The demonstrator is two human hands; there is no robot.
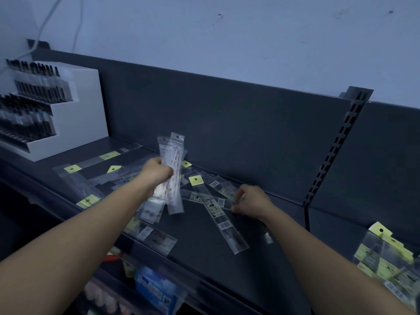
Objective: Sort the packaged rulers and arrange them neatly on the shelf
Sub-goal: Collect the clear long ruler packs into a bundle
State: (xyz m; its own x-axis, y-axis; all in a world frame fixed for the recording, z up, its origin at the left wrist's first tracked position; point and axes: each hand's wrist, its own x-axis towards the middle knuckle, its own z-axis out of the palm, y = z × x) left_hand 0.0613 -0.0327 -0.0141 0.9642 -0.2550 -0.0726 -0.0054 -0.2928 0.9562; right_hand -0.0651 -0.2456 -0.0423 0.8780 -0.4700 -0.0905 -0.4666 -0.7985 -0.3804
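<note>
Early on: left hand (158, 172) grips a bunch of red-marked rulers (171, 176) upright, right hand (252, 202) fingers pinch a ruler from the scattered packs (213, 206) unsorted across the shelf (227, 258).

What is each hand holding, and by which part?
The left hand grips a bundle of packaged rulers around its middle, held upright. The right hand seems to pinch the edge of a clear ruler pack lying on the shelf.

The left hand (158, 171) covers the middle of its ruler bundle (173, 153). The right hand (254, 202) hides its own fingertips, its hold unclear. Far right of it, yellow-tagged packets (384, 262) run off frame.
</note>
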